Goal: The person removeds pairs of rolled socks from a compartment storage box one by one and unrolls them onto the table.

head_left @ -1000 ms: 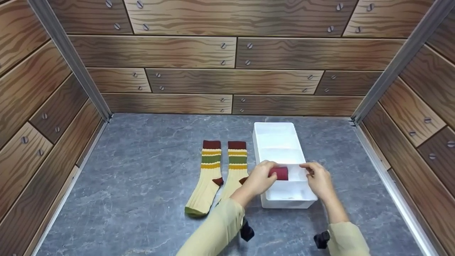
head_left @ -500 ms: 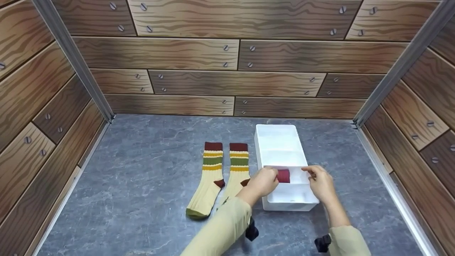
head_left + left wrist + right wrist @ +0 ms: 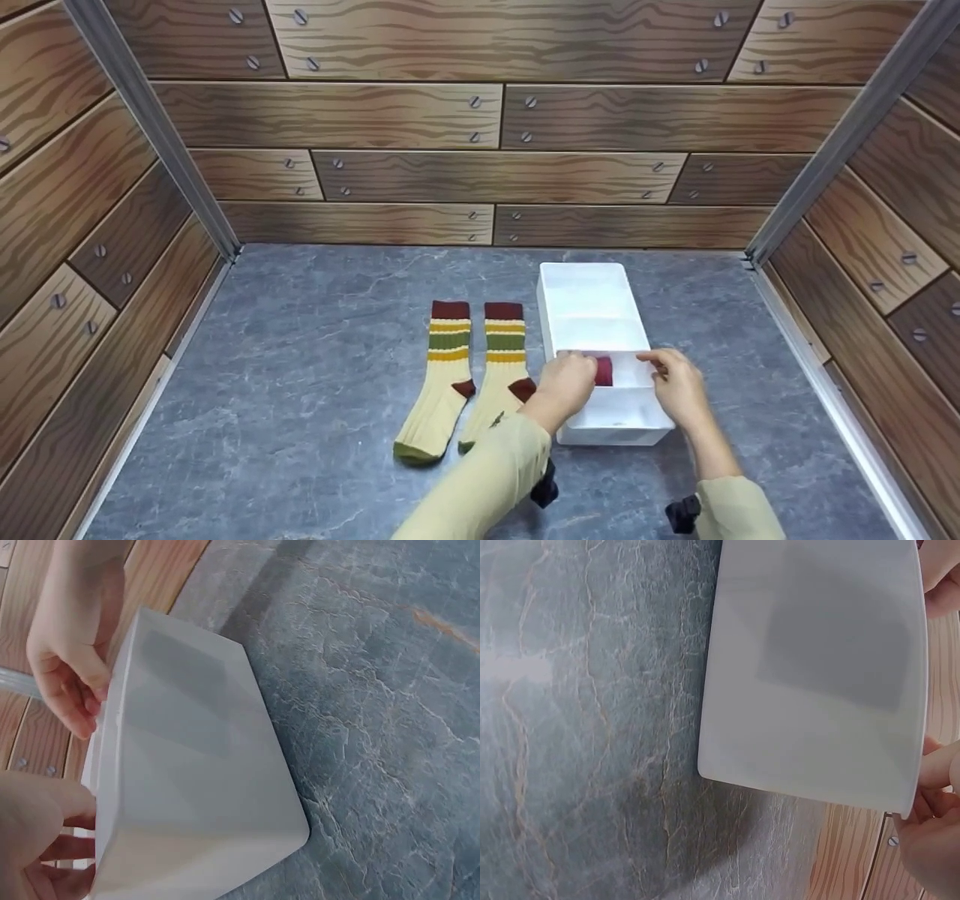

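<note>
Box (image 3: pixel 615 436) of white colour stands on the grey table (image 3: pixel 322 360), with its long side going away from the person, and it is divided into compartments. Red cloth (image 3: pixel 604 371) lies inside, in the second compartment counted from the near end. Left hand (image 3: pixel 568 384) reaches over the left rim, with bent fingers going down beside this cloth and hiding its left part; whether they pinch the cloth or only touch it, I cannot tell. Right hand (image 3: pixel 679 386) is at the opposite side, where its thumb and forefinger pinch the right rim, and its other fingers are curled below. Both wrist views show the near end of the box from low, with a hand at each side of it. To the left of the box, two socks (image 3: pixel 448 390) lie flat side by side, apart from each other, cream with yellow and green stripes, dark red cuffs and green toes. Beige sleeves (image 3: pixel 480 480) cover both forearms, and at each wrist there is a small black device (image 3: pixel 682 514). Behind the table rises a wall (image 3: pixel 420 60) with a wooden plank pattern.
</note>
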Motion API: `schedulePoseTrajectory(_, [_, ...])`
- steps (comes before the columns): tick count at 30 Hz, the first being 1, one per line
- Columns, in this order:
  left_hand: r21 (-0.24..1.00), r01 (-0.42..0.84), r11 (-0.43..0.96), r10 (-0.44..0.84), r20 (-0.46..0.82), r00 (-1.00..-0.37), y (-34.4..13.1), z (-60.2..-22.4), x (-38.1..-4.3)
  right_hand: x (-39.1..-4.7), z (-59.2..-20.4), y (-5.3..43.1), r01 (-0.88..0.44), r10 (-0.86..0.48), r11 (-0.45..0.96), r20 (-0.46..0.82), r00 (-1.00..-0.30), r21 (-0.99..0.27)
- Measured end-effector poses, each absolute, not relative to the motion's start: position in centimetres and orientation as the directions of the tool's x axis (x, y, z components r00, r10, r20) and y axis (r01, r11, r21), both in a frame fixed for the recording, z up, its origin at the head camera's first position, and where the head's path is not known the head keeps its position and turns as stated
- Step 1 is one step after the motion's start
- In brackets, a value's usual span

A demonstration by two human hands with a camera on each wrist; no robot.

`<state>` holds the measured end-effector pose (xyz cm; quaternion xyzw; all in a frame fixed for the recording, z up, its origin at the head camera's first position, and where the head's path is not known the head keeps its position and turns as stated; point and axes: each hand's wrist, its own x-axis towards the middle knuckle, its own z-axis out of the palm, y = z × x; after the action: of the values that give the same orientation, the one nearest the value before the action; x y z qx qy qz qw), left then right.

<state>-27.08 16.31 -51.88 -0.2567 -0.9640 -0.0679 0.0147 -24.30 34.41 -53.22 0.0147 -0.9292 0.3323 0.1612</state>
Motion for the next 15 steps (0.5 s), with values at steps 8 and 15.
schedulePoseTrajectory(8, [0.039, 0.497, 0.867, 0.493, 0.076, -0.867, 16.8, -51.8, -27.7, -24.3, -53.5, 34.6, -0.139, 0.083, 0.776, 0.318, -0.945, -0.615])
schedulePoseTrajectory(15, [0.0, 0.454, 0.891, 0.454, 0.051, -0.89, 17.4, -51.7, -27.8, -24.3, -53.4, 34.5, -0.136, 0.095, 0.776, 0.328, -0.94, -0.616])
